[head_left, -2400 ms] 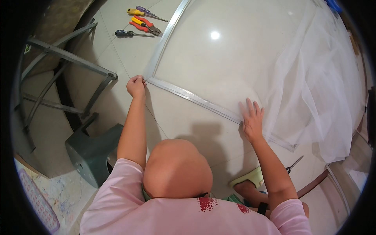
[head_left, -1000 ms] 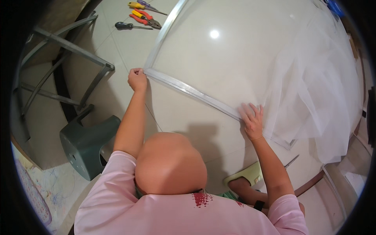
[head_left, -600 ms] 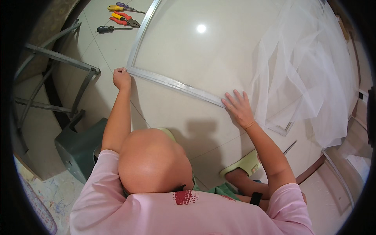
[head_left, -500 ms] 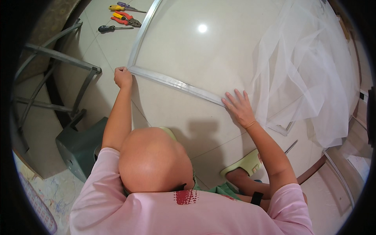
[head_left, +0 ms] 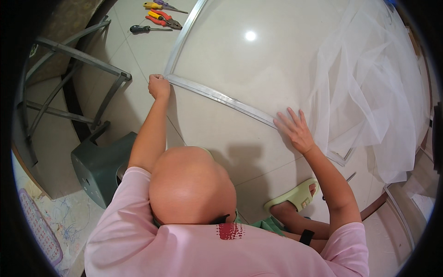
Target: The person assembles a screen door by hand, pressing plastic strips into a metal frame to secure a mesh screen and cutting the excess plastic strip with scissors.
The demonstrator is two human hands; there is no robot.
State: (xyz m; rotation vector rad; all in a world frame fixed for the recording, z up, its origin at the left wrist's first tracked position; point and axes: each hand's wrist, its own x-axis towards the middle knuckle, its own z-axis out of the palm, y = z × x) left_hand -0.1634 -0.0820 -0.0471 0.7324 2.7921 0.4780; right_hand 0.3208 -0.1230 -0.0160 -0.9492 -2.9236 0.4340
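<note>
A silver metal frame (head_left: pixel 219 96) lies on the tiled floor, one corner beside my left hand. My left hand (head_left: pixel 159 87) is closed in a fist against that corner; whatever its fingers may hold is hidden. Farther right along the same bar, my right hand (head_left: pixel 296 132) is flat with fingers spread, its fingertips over the bar. Sheer white netting (head_left: pixel 355 83) lies in loose folds to the right of this hand and covers part of the frame. Another corner of the frame (head_left: pixel 340 159) shows below the netting.
Far left of the frame lie a black-handled screwdriver (head_left: pixel 140 29), red-handled pliers (head_left: pixel 161 19) and a yellow-handled screwdriver (head_left: pixel 154 6). A grey metal rack (head_left: pixel 87 61) and a dark green stool (head_left: pixel 94 166) stand at left. My bent knee (head_left: pixel 191 184) and a green slipper (head_left: pixel 290 196) are near.
The whole view has shifted, so everything sits a little farther right in it. Both hands keep about the same places along the frame.
</note>
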